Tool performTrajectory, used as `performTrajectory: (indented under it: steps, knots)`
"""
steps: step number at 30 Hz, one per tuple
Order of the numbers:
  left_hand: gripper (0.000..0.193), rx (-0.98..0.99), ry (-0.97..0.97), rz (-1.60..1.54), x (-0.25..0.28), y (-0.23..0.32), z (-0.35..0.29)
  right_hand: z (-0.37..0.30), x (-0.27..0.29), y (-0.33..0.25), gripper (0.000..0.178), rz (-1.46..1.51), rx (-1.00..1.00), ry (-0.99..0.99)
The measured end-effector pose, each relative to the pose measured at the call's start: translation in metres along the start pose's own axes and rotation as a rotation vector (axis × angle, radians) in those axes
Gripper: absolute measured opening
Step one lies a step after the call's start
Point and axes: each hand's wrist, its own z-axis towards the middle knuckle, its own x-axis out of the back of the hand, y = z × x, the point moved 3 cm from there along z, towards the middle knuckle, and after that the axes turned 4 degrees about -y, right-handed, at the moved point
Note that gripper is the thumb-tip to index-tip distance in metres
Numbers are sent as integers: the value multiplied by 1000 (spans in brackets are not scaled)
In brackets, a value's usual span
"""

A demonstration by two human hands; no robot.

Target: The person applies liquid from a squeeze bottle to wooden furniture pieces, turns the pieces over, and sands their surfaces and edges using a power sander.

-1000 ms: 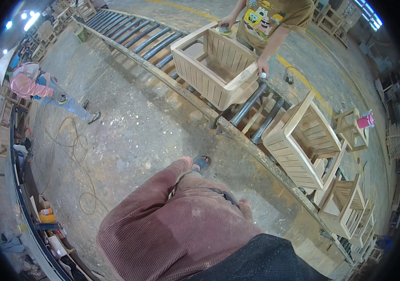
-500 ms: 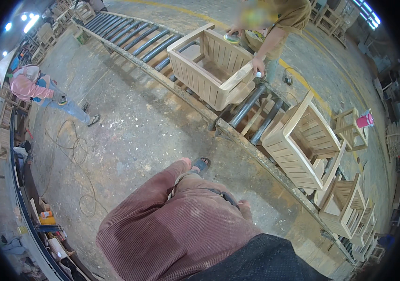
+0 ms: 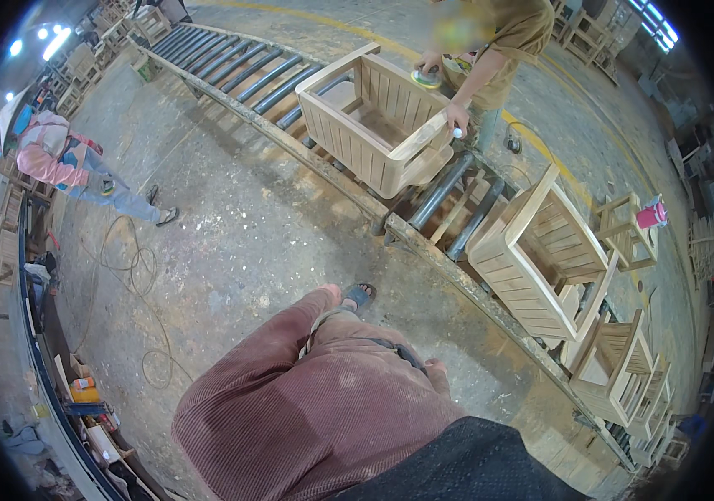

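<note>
My left hand (image 3: 331, 291) is just past the cuff of my brown corduroy sleeve, beside my sandalled foot (image 3: 359, 295). Only a small part of it shows, and its fingers are hidden. My right hand (image 3: 437, 370) hangs at my other side, mostly behind the sleeve, so I cannot make out its fingers. Neither hand touches any furniture. Ahead, a slatted wooden frame like a small armchair (image 3: 347, 142) sits on the roller conveyor (image 3: 378, 219). Across it, a co-worker grips its edge with one hand (image 3: 458, 117) and holds a round sander (image 3: 426, 78) in the other.
More wooden frames (image 3: 532, 284) line the conveyor to the right, beside a small wooden stand (image 3: 627, 230) with a pink container (image 3: 651, 215). At left, a person in pink (image 3: 56, 159) stands near a looped hose (image 3: 131, 259) on the floor. Shelving (image 3: 81, 409) runs along the left edge.
The co-worker's sander has moved right and slightly nearer along the wooden frame. The person in pink has bent further forward, with the held tool lower. My hands have hardly moved.
</note>
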Motion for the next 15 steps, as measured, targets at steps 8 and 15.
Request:
performTrajectory:
  steps: [8, 15]
  knots:
    - [25, 25, 50, -3, -17, -16, 21, -5, 8, -15, 49, -15, -23, -71]
    - [26, -11, 56, 19, -32, -22, 34, 7, 4, -9, 47, -26, 13, -64]
